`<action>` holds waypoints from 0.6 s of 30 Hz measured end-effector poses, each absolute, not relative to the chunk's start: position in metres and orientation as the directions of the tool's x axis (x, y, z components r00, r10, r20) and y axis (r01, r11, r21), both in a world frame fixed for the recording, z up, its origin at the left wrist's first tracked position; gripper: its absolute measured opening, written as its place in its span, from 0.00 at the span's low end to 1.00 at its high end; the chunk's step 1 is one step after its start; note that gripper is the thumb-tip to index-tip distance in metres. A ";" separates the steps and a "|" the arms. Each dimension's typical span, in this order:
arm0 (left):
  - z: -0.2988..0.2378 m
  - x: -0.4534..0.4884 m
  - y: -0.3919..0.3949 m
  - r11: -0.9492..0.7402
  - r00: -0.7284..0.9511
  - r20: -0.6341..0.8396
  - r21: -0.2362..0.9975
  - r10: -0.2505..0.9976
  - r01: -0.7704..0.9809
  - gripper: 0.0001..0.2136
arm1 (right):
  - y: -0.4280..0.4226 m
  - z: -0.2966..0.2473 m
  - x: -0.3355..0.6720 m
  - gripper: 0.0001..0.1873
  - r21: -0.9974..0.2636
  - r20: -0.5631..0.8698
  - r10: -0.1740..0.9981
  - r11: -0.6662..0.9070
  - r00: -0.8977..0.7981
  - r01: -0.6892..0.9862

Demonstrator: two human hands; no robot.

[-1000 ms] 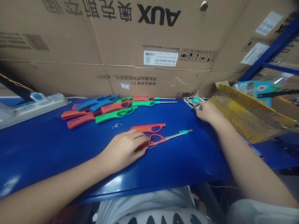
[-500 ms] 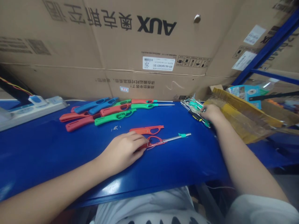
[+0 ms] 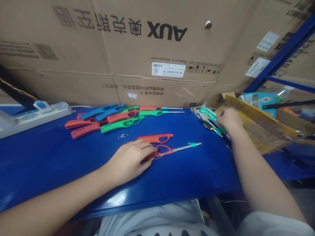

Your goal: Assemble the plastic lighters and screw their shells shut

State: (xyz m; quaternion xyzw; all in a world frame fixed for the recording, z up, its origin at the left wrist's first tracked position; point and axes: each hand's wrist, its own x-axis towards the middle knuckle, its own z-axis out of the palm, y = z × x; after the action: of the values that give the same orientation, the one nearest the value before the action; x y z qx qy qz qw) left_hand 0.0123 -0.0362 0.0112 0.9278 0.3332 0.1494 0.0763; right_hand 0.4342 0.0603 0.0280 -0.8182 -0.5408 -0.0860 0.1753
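My left hand (image 3: pixel 134 159) rests on the blue table, its fingers closed around the handle of a red gas lighter (image 3: pixel 164 151). The lighter's trigger loop, a thin wire and a metal tube with a green tip piece stick out to the right. Just behind it lies a separate orange-red handle shell (image 3: pixel 151 138). At the right, my right hand (image 3: pixel 230 119) has its fingers curled in a pinch beside a pile of metal tubes with green pieces (image 3: pixel 205 113). What those fingertips hold, if anything, is hidden. A black-and-yellow tool (image 3: pixel 207 124) lies at the pile's front.
Several red, green and blue lighters (image 3: pixel 105 119) lie heaped at the back left. Tiny metal parts (image 3: pixel 123 135) sit in front of them. A power strip (image 3: pixel 54 111) is far left, a taped cardboard box (image 3: pixel 258 127) right. A large carton (image 3: pixel 123 68) stands behind.
My right hand has drawn slightly to the right, off the pile of tubes, uncovering more of it. The left hand keeps its grip on the red lighter, and the view has shifted slightly.
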 end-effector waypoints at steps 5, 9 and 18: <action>0.013 0.013 -0.036 -0.750 0.722 0.213 0.267 0.658 0.605 0.12 | 0.050 0.044 0.404 0.05 -0.413 0.306 0.873 -0.237 0.379 0.879; 0.013 0.012 -0.036 -0.744 0.715 0.218 0.277 0.665 0.608 0.12 | 0.045 0.039 0.369 0.11 -0.649 0.146 0.975 -0.032 0.166 0.760; 0.014 0.013 -0.036 -0.746 0.709 0.239 0.282 0.663 0.603 0.13 | 0.035 0.003 0.319 0.08 -0.787 -0.009 0.985 0.099 -0.171 0.608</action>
State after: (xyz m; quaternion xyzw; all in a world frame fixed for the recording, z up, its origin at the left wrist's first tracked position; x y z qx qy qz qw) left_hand 0.0130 -0.0360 0.0136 0.9198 0.3443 0.1644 0.0917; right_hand 0.3190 0.0346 0.0034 -0.5802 -0.6866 0.3377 0.2789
